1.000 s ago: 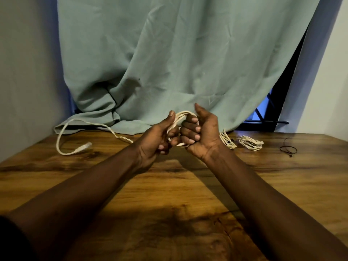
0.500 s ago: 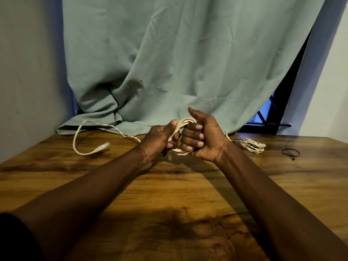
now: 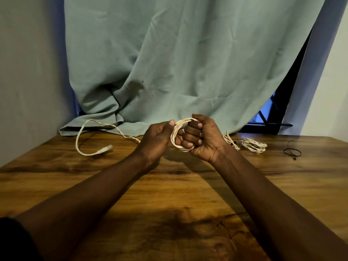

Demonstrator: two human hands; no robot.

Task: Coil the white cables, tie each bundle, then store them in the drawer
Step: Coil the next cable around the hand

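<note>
Right hand (image 3: 202,138) closed in a fist around a coil of white cable (image 3: 176,135), several turns stacked together, held just above the tabletop (image 3: 188,194) in front of the green curtain (image 3: 169,63). Left hand (image 3: 157,138) partly closed, thumb and fingers pinching the near side of the same coil. The uncoiled tail (image 3: 98,127) runs left from the hands, loops over the tabletop and ends in a clear plug (image 3: 105,148) lying flat.

Handling judgement: cable looks light, thin and limp, with a little spring; turns likely fan out if the fist loosens. Best hold is across all the turns at one point of the loop, as the right hand does, while the left feeds slack. Plug end probably stiff, small; avoid bending at its root.

Two more white bundles (image 3: 253,146) lie right of the hands, near a thin black tie (image 3: 291,152). Whether they are tied cannot be told. No drawer in view.
</note>
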